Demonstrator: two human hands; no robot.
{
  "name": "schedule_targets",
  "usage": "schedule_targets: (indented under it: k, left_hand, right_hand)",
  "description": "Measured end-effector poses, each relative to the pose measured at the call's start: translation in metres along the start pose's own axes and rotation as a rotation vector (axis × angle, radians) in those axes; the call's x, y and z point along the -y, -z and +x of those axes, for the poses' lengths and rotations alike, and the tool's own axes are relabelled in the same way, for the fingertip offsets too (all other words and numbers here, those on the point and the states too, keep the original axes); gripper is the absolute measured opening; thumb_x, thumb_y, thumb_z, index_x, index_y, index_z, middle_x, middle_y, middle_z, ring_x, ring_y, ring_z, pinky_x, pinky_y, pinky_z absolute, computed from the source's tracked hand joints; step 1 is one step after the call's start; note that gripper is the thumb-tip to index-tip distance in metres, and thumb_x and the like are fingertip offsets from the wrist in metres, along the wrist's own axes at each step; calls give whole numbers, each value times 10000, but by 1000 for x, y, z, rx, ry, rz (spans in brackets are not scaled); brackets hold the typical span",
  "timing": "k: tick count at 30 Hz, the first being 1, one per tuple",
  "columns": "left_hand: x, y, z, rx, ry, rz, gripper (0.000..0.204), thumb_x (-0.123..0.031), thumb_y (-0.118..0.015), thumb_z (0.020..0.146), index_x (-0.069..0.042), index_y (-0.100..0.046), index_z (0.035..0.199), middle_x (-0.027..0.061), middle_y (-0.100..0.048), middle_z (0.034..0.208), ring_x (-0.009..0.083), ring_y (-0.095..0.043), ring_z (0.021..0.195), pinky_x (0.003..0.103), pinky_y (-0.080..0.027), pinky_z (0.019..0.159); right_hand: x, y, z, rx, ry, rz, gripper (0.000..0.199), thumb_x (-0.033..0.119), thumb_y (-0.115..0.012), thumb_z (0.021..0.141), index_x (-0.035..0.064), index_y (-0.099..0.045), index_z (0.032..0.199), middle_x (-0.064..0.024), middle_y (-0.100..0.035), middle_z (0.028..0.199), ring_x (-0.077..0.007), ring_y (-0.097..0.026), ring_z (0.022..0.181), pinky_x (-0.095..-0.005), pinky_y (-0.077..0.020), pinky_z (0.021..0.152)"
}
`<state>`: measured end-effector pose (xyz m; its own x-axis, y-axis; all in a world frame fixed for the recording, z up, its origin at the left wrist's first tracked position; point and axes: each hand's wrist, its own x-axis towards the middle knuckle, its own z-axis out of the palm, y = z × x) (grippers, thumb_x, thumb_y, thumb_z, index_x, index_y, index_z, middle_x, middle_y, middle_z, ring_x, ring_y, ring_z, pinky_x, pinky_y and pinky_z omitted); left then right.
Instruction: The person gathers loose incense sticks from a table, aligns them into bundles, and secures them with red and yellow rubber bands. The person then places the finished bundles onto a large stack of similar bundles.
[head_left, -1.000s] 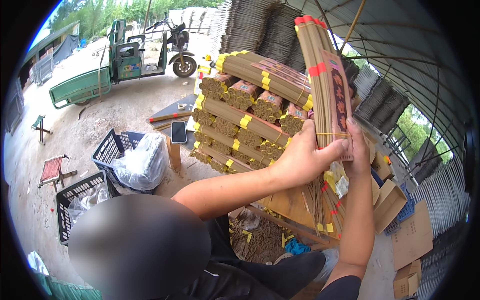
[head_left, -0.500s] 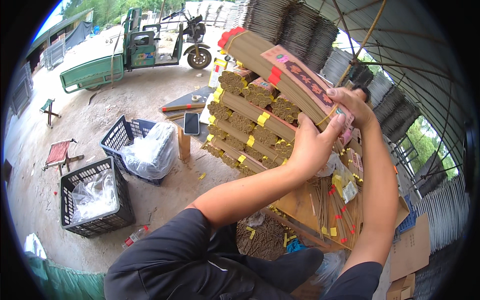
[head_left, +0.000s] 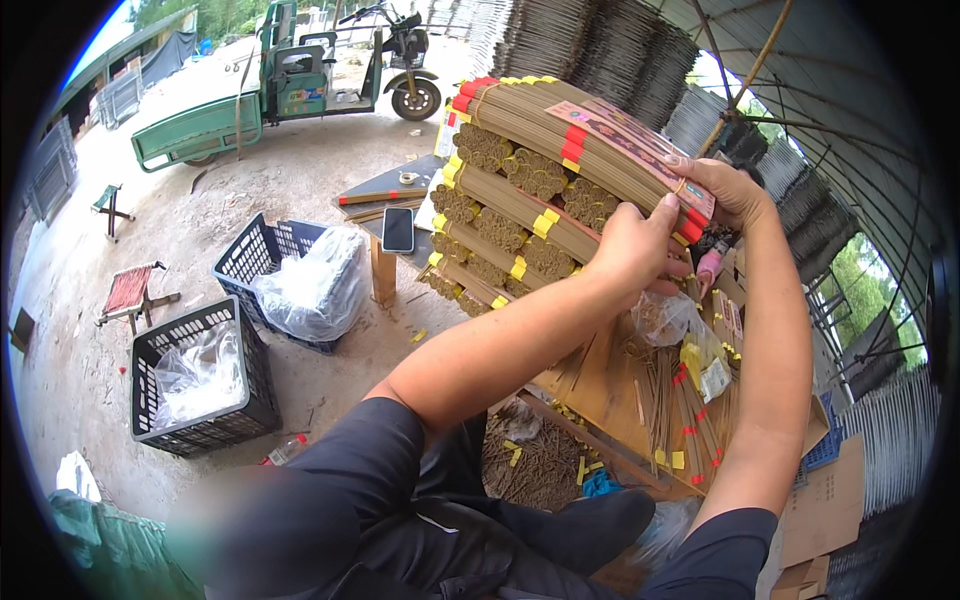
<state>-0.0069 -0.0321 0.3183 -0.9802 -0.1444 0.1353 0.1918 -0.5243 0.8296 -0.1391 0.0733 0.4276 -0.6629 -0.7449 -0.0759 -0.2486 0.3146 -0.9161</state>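
A long bundle of brown incense sticks [head_left: 535, 122] with red bands and a pink patterned label strip lies along the top of a stack of similar bundles [head_left: 490, 200], which have yellow bands. My right hand [head_left: 728, 190] is closed round the bundle's near right end, thumb on top of the label. Just left of it, my left hand [head_left: 640, 248] grips the same end from the near side, its thumb pointing up against the sticks and its other fingers curled beneath. A thin rubber band circles the bundle near my right thumb.
The stack stands on a wooden table [head_left: 575, 385] strewn with loose sticks and a plastic bag [head_left: 665, 318]. A phone [head_left: 398, 230] lies on a dark board to the left. Two crates [head_left: 205, 378] holding clear plastic, a folding stool [head_left: 130, 292] and a green tricycle [head_left: 195, 130] are farther left.
The bundle has come down from above the stack onto its top, lying flatter now. Both hands have lowered with it and stay at its near right end.
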Motion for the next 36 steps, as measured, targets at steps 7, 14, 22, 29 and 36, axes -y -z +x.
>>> schedule_targets:
  k: [7,14,22,29,36]
  left_hand:
    - [-8,23,15,129,63,78,520,-423,-447,1070,54,-510,1267,260,-682,1010,320,-718,692,421,-608,540]
    - [-22,38,15,84,114,138,494,-397,-460,1079,60,-517,1259,244,-716,937,278,-726,679,370,-611,537]
    - [-42,63,6,35,29,478,451,-412,-629,1008,31,-668,1077,172,-739,858,193,-720,627,297,-595,529]
    - [-96,179,35,-894,-1329,1294,411,-407,-526,1028,-57,-613,1225,252,-623,1146,417,-612,1041,470,-481,905]
    - [-111,219,94,-684,-1118,1117,451,-407,-418,1063,-12,-627,1125,266,-678,1027,466,-637,986,517,-480,885]
  right_hand:
    - [21,-10,-11,-242,-67,-583,547,574,-637,953,36,-726,927,-41,-666,687,-93,-595,474,-238,-467,397]
    - [10,-58,-42,-741,254,-1258,501,516,-677,901,70,-711,1126,-133,-743,1064,-337,-698,1002,-443,-527,852]
    - [-46,-72,-45,-677,851,-1341,432,293,-708,916,88,-659,1293,-107,-683,1270,-298,-630,1191,-397,-524,990]
    - [-57,-76,-42,-788,870,-1422,493,340,-736,894,97,-649,1314,-88,-679,1297,-261,-627,1218,-399,-481,1058]
    - [-73,-75,-35,-829,917,-1326,528,265,-756,895,173,-599,1391,-73,-640,1356,-288,-616,1217,-386,-514,995]
